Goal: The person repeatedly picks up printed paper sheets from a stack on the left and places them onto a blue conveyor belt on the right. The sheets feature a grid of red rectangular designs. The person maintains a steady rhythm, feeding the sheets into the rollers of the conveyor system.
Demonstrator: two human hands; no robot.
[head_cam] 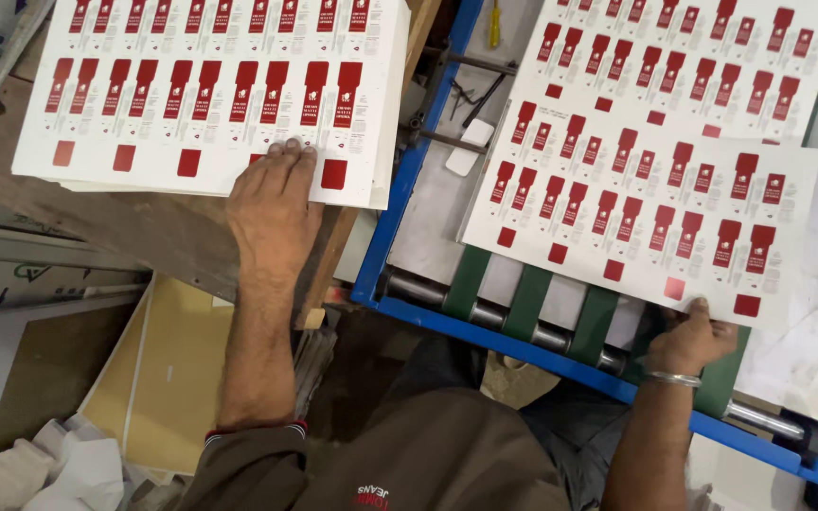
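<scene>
My left hand (273,206) lies palm down on the near edge of a stack of white printed sheets (210,90) covered with rows of red label shapes, fingers spread on the top sheet. My right hand (691,336) pinches the near corner of a single printed sheet (641,213) of the same kind, which lies tilted over the green belts (534,301) of a blue-framed feeder machine (400,199). A second printed sheet (684,61) lies further along the machine, partly under the held one.
The stack rests on a worn wooden table (125,227). Steel rollers (485,312) cross the machine's near end. A yellow-handled screwdriver (494,24) lies at the machine's far side. Yellow board (158,378) and crumpled white paper (59,468) lie on the floor at left.
</scene>
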